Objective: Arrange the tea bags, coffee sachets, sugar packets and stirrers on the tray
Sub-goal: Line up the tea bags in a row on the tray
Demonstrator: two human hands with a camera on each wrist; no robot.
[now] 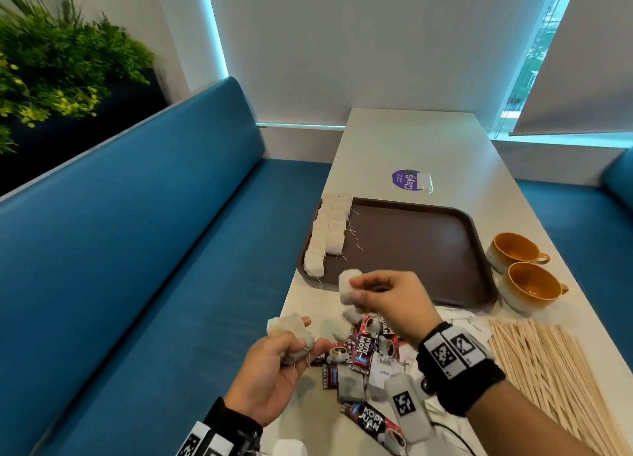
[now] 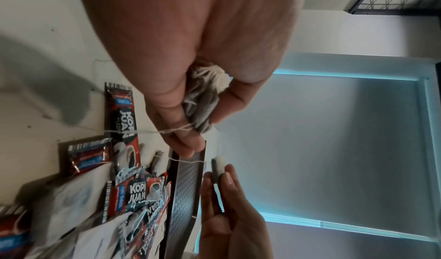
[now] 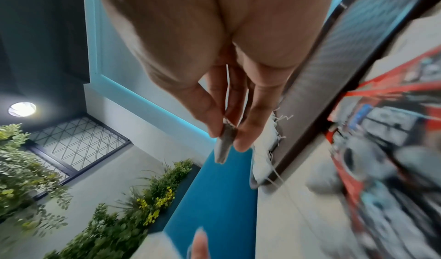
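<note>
One tea bag (image 1: 349,286) is pinched upright between thumb and fingertips of the right hand (image 1: 390,301), raised over the near edge of the tray (image 1: 476,236). In the right wrist view the same bag (image 3: 224,146) shows edge-on, clamped between thumb and forefinger, its long axis running on past the fingertips.

Left hand (image 1: 274,366) is curled round a bunch of tea bags (image 1: 291,332), several crumpled together in the fist, held near the table's left edge. Left wrist view: the bunch (image 2: 203,101) sits in the fingers, and one string trails from it down across the pile.

On the tray: two rows of tea bags (image 1: 329,233) lie along the left rim, touching or overlapping, running from far end toward near end, strings pointing inward. Rest of the tray floor is bare.

Key relation: the rows' near end lies ahead and slightly left of the right hand, closer to it than to the left. The rows run away from the person. Judgement: the held bag goes down at the near end of the shorter inner row, long axis in line with that row; right hand places, left feeds.

Risk, judged: trailing strings may snag on the pile.

Outward: coffee sachets (image 1: 363,349), more loose tea bags and white sugar packets (image 1: 383,373) lie in a mixed pile on the table (image 1: 428,140) between the wrists. Wooden stirrers (image 1: 548,370) lie in a spread bundle right of the pile. Two orange cups (image 1: 517,253) stand just beside the tray's right rim. A purple sticker (image 1: 407,180) lies beyond the tray.
</note>
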